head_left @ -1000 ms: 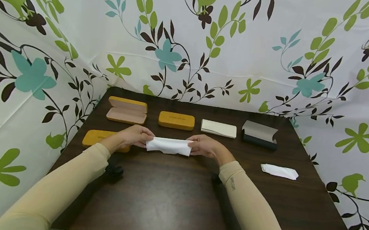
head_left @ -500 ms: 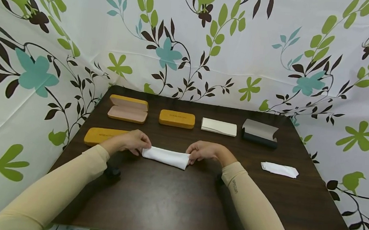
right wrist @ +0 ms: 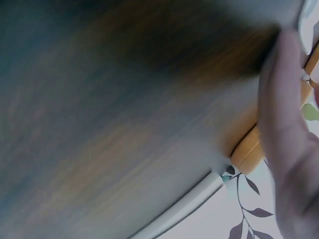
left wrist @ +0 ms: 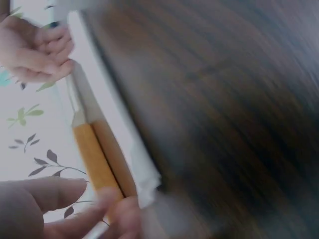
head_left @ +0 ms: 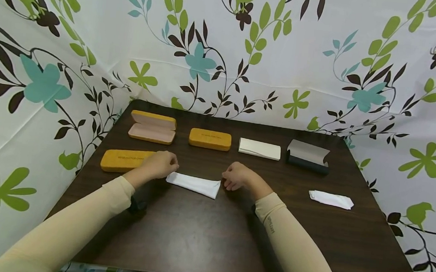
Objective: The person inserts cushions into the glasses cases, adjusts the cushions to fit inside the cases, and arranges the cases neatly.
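Observation:
A white cloth folded into a long strip (head_left: 193,184) lies on the dark wooden table, slightly slanted. My left hand (head_left: 160,165) is just off its left end, fingers loosely bent. In the left wrist view, thumb and fingers stand apart with nothing between them, beside the near end of the cloth (left wrist: 112,109). Off the right end is my right hand (head_left: 238,177), its fingers loosely curled and holding nothing. A yellow glasses case (head_left: 125,160), closed, sits partly behind my left hand. The right wrist view shows part of the right hand (right wrist: 289,119), blurred.
Along the back stand an opened yellow glasses case (head_left: 152,132), a closed yellow one (head_left: 210,139), a flat cream case (head_left: 259,149) and an opened dark case with grey lining (head_left: 308,157). Another folded white cloth (head_left: 331,200) lies at right. Patterned curtains border the table (head_left: 191,247).
Both hands held the cloth stretched between them, then lowered it toward me onto the table. They have let go of its ends and drawn slightly away.

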Action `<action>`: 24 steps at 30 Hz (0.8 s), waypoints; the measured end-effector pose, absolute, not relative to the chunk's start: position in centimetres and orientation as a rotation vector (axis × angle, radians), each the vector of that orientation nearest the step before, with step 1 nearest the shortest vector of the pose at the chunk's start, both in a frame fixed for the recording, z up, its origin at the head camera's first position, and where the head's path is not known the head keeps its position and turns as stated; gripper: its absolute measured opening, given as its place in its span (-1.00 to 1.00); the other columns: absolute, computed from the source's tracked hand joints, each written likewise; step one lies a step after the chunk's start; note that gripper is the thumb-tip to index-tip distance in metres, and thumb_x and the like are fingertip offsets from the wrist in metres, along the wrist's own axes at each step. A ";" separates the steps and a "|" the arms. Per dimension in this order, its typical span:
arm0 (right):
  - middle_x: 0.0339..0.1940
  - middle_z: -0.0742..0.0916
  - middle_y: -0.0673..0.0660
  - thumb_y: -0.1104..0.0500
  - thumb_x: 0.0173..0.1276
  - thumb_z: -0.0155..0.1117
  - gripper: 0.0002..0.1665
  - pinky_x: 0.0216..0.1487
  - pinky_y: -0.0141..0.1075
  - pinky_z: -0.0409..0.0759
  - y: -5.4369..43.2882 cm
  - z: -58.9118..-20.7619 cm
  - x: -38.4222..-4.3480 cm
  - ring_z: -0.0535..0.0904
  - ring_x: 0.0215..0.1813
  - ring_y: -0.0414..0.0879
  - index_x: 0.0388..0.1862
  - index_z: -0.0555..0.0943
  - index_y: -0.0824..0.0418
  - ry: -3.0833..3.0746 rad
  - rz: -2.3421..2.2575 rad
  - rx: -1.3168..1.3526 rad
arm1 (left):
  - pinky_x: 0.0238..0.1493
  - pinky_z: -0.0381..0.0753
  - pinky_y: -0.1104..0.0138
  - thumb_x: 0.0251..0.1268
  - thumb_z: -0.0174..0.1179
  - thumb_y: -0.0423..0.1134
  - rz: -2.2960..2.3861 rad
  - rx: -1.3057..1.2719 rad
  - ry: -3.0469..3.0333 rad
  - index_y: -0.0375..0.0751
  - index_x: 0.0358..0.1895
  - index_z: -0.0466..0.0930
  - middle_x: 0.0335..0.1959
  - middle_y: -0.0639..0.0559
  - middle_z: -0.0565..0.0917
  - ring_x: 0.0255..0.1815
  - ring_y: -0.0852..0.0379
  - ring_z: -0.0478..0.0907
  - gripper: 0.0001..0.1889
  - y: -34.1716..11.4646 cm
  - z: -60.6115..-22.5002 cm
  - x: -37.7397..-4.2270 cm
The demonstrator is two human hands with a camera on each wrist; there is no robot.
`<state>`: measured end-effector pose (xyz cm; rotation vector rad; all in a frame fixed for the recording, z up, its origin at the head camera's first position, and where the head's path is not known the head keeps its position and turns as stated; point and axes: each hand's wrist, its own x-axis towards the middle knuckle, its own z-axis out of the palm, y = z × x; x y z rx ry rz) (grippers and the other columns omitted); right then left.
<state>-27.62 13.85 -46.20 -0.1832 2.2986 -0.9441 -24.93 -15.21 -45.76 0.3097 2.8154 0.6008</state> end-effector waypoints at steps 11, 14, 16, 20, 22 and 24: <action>-0.43 0.77 0.29 0.14 0.58 0.17 -0.57 -0.38 -0.21 0.75 12.4 -46.2 -25.9 0.76 -0.46 0.03 0.02 0.50 0.57 2.231 -0.928 -0.121 | -0.21 0.65 0.12 0.49 0.17 -0.26 0.346 0.237 2.777 -0.44 -0.11 0.63 -0.20 -0.22 0.69 -0.26 -0.06 0.61 -0.76 -14.5 -45.3 -25.1; -0.51 0.75 0.27 0.12 0.52 0.28 -0.54 -0.45 -0.20 0.73 11.1 -46.5 -25.7 0.72 -0.54 0.02 0.00 0.51 0.57 2.327 -0.884 -0.114 | -0.32 0.62 0.18 0.40 0.25 -0.31 0.281 0.191 2.770 -0.37 -0.18 0.64 -0.27 -0.16 0.68 -0.32 -0.04 0.58 -0.85 -14.1 -45.5 -25.0; -0.58 0.73 0.24 0.12 0.46 0.35 -0.58 -0.50 -0.21 0.71 10.3 -46.6 -25.7 0.70 -0.59 0.01 -0.09 0.55 0.52 2.404 -0.832 -0.107 | -0.35 0.59 0.21 0.34 0.31 -0.31 0.247 0.171 2.762 -0.34 -0.21 0.64 -0.31 -0.11 0.66 -0.35 -0.01 0.55 -0.87 -13.8 -45.6 -25.0; -0.69 0.66 0.14 0.12 0.37 0.45 -0.69 -0.59 -0.29 0.65 9.2 -47.1 -25.8 0.62 -0.66 -0.08 -0.39 0.60 0.33 2.523 -0.673 -0.122 | -0.32 0.59 0.20 0.26 0.41 -0.25 0.186 0.175 2.752 -0.33 -0.17 0.66 -0.31 -0.08 0.67 -0.35 0.00 0.55 -0.78 -13.6 -45.9 -24.9; -0.70 0.62 0.10 0.14 0.36 0.46 -0.68 -0.59 -0.32 0.60 9.1 -47.3 -25.9 0.54 -0.67 -0.12 -0.49 0.61 0.31 2.538 -0.639 -0.144 | -0.30 0.60 0.18 0.26 0.42 -0.22 0.155 0.168 2.747 -0.31 -0.16 0.66 -0.31 -0.08 0.67 -0.33 0.00 0.55 -0.77 -13.4 -45.8 -24.9; -0.61 0.62 0.08 0.17 0.36 0.45 -0.70 -0.53 -0.32 0.59 9.2 -47.4 -26.0 0.48 -0.62 -0.14 -0.51 0.64 0.31 2.531 -0.644 -0.173 | -0.27 0.61 0.16 0.28 0.41 -0.20 0.125 0.171 2.734 -0.29 -0.16 0.67 -0.29 -0.08 0.67 -0.31 -0.01 0.56 -0.77 -13.4 -45.8 -24.9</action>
